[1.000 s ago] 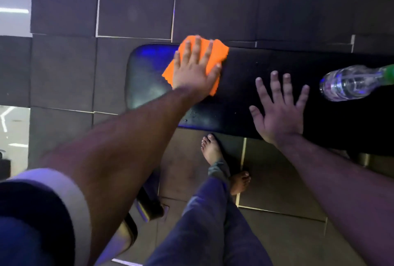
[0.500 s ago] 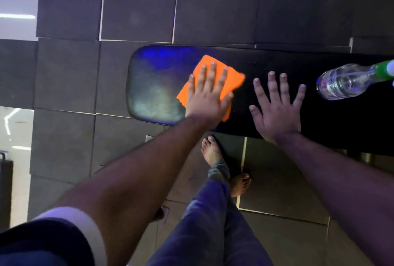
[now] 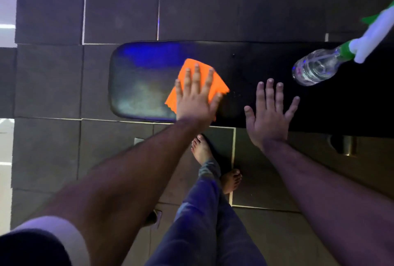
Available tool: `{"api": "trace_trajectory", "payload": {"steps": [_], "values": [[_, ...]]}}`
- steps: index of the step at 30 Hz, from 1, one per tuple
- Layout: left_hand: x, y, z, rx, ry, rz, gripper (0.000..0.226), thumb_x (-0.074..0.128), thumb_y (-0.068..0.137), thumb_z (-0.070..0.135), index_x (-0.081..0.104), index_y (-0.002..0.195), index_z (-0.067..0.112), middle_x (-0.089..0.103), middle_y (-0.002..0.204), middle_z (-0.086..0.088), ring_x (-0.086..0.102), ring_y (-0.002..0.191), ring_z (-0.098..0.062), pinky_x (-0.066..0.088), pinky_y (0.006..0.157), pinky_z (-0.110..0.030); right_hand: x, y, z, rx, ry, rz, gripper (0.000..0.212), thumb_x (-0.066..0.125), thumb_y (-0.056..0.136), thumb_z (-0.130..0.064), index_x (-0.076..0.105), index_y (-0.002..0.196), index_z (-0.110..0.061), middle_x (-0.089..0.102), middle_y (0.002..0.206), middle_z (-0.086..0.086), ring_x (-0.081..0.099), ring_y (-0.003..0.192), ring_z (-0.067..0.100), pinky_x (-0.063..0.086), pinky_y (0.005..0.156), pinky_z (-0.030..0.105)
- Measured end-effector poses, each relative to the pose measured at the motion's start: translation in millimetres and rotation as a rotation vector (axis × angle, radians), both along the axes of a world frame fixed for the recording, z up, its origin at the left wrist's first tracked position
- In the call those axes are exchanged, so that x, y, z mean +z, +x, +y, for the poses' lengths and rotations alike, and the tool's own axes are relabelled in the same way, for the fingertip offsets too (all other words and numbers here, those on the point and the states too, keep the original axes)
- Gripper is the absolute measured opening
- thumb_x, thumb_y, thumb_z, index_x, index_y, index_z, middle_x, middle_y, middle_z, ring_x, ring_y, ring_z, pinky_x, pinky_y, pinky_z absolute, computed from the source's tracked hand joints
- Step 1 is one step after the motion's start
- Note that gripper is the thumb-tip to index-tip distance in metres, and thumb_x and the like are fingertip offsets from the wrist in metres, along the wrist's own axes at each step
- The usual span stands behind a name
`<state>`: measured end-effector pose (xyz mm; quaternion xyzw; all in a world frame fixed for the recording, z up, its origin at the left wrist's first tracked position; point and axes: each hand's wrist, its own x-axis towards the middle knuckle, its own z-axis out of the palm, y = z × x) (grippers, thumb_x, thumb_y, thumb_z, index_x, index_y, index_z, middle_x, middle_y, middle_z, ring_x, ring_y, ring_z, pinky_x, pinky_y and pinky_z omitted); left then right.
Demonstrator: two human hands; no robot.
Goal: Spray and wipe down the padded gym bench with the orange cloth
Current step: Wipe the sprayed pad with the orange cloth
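A left hand, fingers spread flat, presses the orange cloth on the black bench. The right hand rests open and empty beside it. The bench's left end looks smeared, so wiping seems midway; the spray bottle lies on the dark right stretch.

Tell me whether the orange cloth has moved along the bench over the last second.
Yes. The orange cloth under the left hand has slid from the bench's far edge toward the near edge, and rightward, away from its rounded end.
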<state>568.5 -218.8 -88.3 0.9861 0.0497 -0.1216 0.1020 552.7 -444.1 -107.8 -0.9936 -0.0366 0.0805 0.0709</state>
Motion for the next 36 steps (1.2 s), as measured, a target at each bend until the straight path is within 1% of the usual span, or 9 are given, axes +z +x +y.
{"api": "trace_trajectory", "payload": {"steps": [5, 9, 13, 16, 19, 24, 27, 31, 36], "values": [[4, -25, 57, -0.776, 0.088, -0.029, 0.074, 0.040, 0.107, 0.063, 0.026, 0.172, 0.030, 0.023, 0.179, -0.012, 0.026, 0.164, -0.037, 0.022, 0.130, -0.062, 6, -20, -32, -0.043, -0.049, 0.041, 0.076, 0.026, 0.104, -0.056, 0.009, 0.171, -0.025, 0.004, 0.180, 0.006, 0.000, 0.165, 0.034, 0.001, 0.123, 0.077], [15, 30, 84, -0.378, 0.157, 0.073, 0.078, 0.017, 0.104, 0.066, 0.004, 0.174, 0.032, 0.008, 0.183, -0.007, 0.013, 0.168, -0.030, 0.007, 0.133, -0.057, 3, -28, -57, -0.060, -0.074, 0.067, 0.076, 0.024, 0.103, -0.059, 0.005, 0.171, -0.029, -0.002, 0.179, 0.008, -0.001, 0.164, 0.037, 0.004, 0.123, 0.078], [22, 99, 13, 0.061, 0.038, 0.108, 0.077, 0.020, 0.109, 0.065, 0.001, 0.175, 0.030, -0.005, 0.183, -0.009, -0.006, 0.168, -0.033, 0.000, 0.134, -0.058, -1, -27, -53, -0.055, -0.050, 0.060, 0.076, 0.025, 0.103, -0.057, 0.007, 0.171, -0.027, -0.003, 0.179, 0.010, -0.002, 0.164, 0.038, 0.002, 0.123, 0.078], [18, 131, -46, -0.060, 0.015, 0.133, 0.077, 0.015, 0.107, 0.068, 0.004, 0.174, 0.033, -0.005, 0.183, -0.006, -0.010, 0.168, -0.032, -0.006, 0.133, -0.057, -6, -30, -51, -0.082, -0.019, 0.023, 0.076, 0.029, 0.103, -0.054, 0.009, 0.171, -0.025, 0.000, 0.179, 0.008, -0.001, 0.165, 0.035, 0.001, 0.124, 0.076], [19, 97, -86, -0.431, 0.036, 0.100, 0.080, 0.012, 0.105, 0.069, 0.003, 0.174, 0.031, -0.001, 0.183, -0.008, -0.003, 0.169, -0.031, 0.000, 0.134, -0.057, -6, -31, -56, -0.124, 0.074, -0.016, 0.077, 0.032, 0.104, -0.051, 0.012, 0.171, -0.017, 0.006, 0.179, 0.005, 0.003, 0.166, 0.028, 0.001, 0.127, 0.071], [21, 16, -2, -0.942, 0.084, 0.081, 0.081, 0.026, 0.105, 0.070, 0.021, 0.173, 0.027, 0.017, 0.181, -0.011, 0.020, 0.166, -0.035, 0.014, 0.132, -0.057, 3, -32, -68, -0.094, 0.140, 0.011, 0.077, 0.028, 0.103, -0.051, 0.017, 0.170, -0.014, 0.007, 0.179, 0.005, 0.005, 0.165, 0.024, 0.000, 0.129, 0.065], [21, 50, 30, -0.738, 0.164, 0.098, 0.080, 0.020, 0.105, 0.070, 0.012, 0.174, 0.030, 0.013, 0.182, -0.008, 0.016, 0.167, -0.034, 0.010, 0.133, -0.059, 7, -30, -71, -0.076, 0.187, 0.061, 0.077, 0.023, 0.103, -0.052, 0.015, 0.171, -0.016, 0.003, 0.179, 0.001, 0.001, 0.166, 0.020, -0.004, 0.129, 0.063], [20, 101, -62, -0.150, 0.061, 0.086, 0.078, 0.021, 0.108, 0.066, 0.000, 0.174, 0.029, -0.006, 0.183, -0.007, -0.006, 0.169, -0.032, -0.001, 0.134, -0.057, 10, -31, -71, -0.124, 0.332, 0.018, 0.077, 0.021, 0.105, -0.054, 0.019, 0.169, -0.012, 0.011, 0.179, 0.005, 0.007, 0.165, 0.021, -0.003, 0.130, 0.062], [15, 36, -161, -0.399, 0.048, 0.071, 0.080, 0.017, 0.109, 0.064, 0.000, 0.175, 0.022, -0.004, 0.183, -0.010, -0.004, 0.169, -0.033, 0.000, 0.134, -0.056, 15, -31, -69, -0.267, 0.569, -0.098, 0.100, 0.007, 0.101, -0.074, 0.018, 0.167, 0.001, 0.013, 0.176, 0.018, 0.010, 0.165, 0.029, 0.002, 0.132, 0.050]]}}
